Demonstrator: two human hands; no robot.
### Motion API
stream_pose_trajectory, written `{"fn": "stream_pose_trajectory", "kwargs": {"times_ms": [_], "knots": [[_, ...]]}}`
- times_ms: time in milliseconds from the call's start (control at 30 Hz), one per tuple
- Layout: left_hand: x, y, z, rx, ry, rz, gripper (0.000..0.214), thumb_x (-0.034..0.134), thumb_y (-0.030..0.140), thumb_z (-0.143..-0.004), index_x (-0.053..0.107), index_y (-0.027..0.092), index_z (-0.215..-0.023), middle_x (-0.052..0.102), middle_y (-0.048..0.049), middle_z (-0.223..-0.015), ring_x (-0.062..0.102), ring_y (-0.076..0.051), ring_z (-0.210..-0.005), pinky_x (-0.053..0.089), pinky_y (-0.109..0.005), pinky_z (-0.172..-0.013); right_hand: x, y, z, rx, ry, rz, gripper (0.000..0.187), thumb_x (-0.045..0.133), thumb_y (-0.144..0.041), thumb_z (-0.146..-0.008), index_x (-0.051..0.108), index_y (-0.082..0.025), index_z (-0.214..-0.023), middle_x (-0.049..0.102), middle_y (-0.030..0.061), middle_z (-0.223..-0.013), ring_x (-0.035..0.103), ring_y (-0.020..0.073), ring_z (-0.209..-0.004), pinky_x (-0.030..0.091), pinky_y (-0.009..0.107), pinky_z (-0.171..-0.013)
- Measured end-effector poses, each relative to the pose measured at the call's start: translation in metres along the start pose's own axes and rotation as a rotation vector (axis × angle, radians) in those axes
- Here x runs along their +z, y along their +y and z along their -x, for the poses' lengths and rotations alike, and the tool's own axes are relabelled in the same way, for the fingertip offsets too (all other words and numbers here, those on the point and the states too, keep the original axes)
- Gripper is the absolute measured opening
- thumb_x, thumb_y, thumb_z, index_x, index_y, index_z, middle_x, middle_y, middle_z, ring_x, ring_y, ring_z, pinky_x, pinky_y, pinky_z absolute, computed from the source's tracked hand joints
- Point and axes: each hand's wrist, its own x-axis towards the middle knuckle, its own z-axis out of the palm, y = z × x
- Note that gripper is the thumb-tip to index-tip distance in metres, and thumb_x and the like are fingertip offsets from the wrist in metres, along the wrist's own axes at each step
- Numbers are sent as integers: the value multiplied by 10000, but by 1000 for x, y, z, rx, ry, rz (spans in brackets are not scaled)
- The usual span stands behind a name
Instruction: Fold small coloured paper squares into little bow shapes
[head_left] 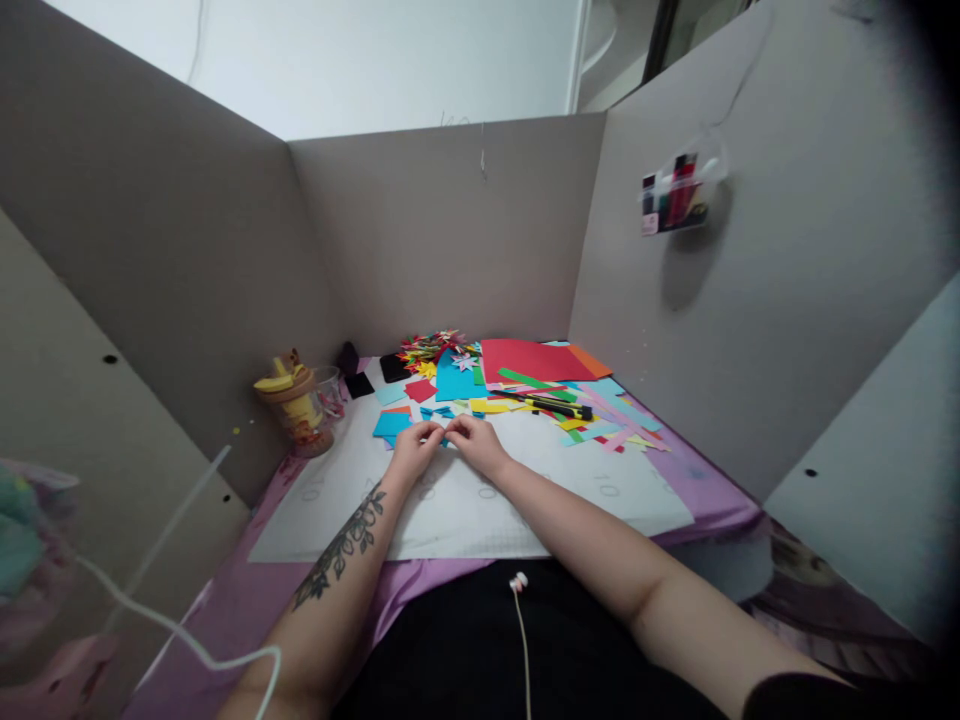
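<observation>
My left hand (418,448) and my right hand (478,445) meet above the white sheet (480,525), fingertips pinched together. Between them a bit of small blue paper (445,441) shows; the fingers hide most of it, so its folded shape cannot be made out. Just beyond the fingertips lie small folded blue pieces (437,412). Blue paper squares (391,424) rest beside my left hand. To the right of my right hand, a black and yellow utility knife (551,404) lies on coloured paper strips (600,432).
Red paper (536,361) and a pile of folded paper stars (433,346) sit at the back. A yellow-lidded cup (298,408) stands at the left edge. Grey panels (450,230) enclose the table on three sides. A clear holder (682,195) hangs on the right panel.
</observation>
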Motion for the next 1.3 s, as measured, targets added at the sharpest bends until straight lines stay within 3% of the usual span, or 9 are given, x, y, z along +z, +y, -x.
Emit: {"fn": "stream_pose_trajectory", "kwargs": {"times_ms": [167,833,1033,1300], "knots": [[0,-2,-1,58,43,-54,200,509,298,-787,634,171,-697,616,-35,-720,554,-160,-751,434,-268,-696,0,1,-1,-2,-6,4,81,547,-227,-727,599,-174,-696,596,-12,-670,531,123,-632,395,232,-613],[4,-5,-2,-21,-41,-44,226,423,317,-825,520,176,-676,539,6,-625,490,-132,-606,368,-248,-584,0,1,0,45,-33,58,158,535,-301,-744,588,-167,-678,573,-17,-630,491,114,-597,363,225,-582],[6,-10,-3,87,-70,-153,221,382,277,-849,482,183,-676,518,-2,-659,477,-143,-644,353,-260,-610,4,7,0,47,-85,98,198,487,-308,-772,572,-167,-661,553,-24,-609,492,111,-597,336,212,-560],[8,-8,0,89,-105,-187,212,339,286,-874,462,195,-728,525,-8,-686,491,-153,-646,361,-268,-613,5,6,1,55,-121,90,198,447,-263,-762,508,-171,-598,499,-36,-570,455,103,-584,324,203,-551]]}}
